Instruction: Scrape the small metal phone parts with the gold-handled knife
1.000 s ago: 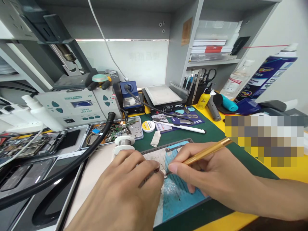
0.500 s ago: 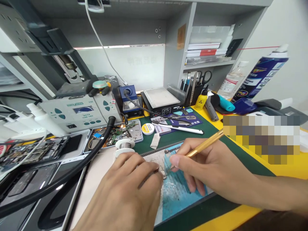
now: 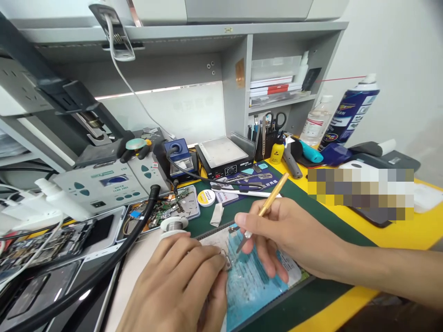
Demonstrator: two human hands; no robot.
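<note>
My right hand (image 3: 290, 233) grips a craft knife (image 3: 274, 193) by its gold handle, which slants up to the right. Its blade tip points down left, just right of my left hand (image 3: 180, 276). My left hand is closed, fingers bent and pressed together over a small part with a thin metal edge (image 3: 227, 259); most of that part is hidden under the fingers. A small gap lies between blade and part. Both hands are over a scuffed blue-and-white work pad (image 3: 258, 295) on the green mat (image 3: 321, 295).
A solder spool (image 3: 174, 224) stands behind my left hand. A black hose (image 3: 134, 237) crosses the left side, over phone parts. Farther back are a tray of circuit boards (image 3: 194, 210), a soldering iron stand (image 3: 180, 161), a heating plate (image 3: 224, 154) and a yellow bottle (image 3: 277, 151).
The camera view has tilted up, showing more shelf. My right hand has turned the knife handle more upright and drawn its blade away from the small part. My left hand keeps its hold.
</note>
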